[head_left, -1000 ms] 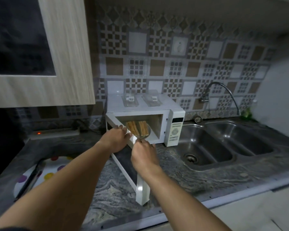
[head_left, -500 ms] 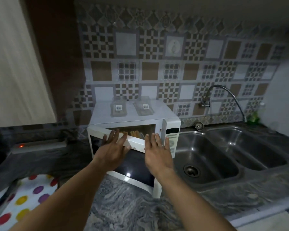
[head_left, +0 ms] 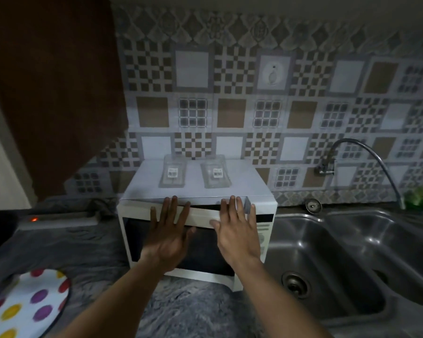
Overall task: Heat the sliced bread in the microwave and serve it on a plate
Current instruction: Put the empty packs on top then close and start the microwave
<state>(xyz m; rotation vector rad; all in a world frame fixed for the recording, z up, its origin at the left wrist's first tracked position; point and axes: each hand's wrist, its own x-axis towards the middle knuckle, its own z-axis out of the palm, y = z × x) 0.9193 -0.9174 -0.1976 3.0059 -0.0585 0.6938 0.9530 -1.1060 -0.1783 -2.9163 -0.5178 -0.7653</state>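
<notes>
"Where's the bread?"

"I can't see it from here. The microwave (head_left: pixel 259 191) stands on the tabletop (head_left: pixel 195 311) against the tiled wall, and its door (head_left: pixel 199 217) covers nearly the whole front. The door is ajar, with its right edge standing out from the body, so only a thin dark gap shows along the top."

"And the hands?"

"Both lie flat on that door. The left grip (head_left: pixel 167 236) is spread wide, with the palm on the dark window and the fingertips up over the white top frame. The right grip (head_left: pixel 237 236) lies the same way nearer the door's free edge, just beside the control panel (head_left: pixel 264 231). All the fingers are straight, and neither grip holds anything."

"Is there a plate?"

"There's a white one with coloured dots (head_left: pixel 34 303) down at the near left of the tabletop, well apart from the microwave."

"Anything else?"

"Two clear plastic boxes (head_left: pixel 172 175) with barcode labels lie side by side on top of the microwave. A steel double sink (head_left: pixel 327 242) is just to its right, with a curved tap (head_left: pixel 366 152) coming out of the wall above it. To the left, a power strip (head_left: pixel 59 219) lies against the wall with a red light glowing."
</notes>
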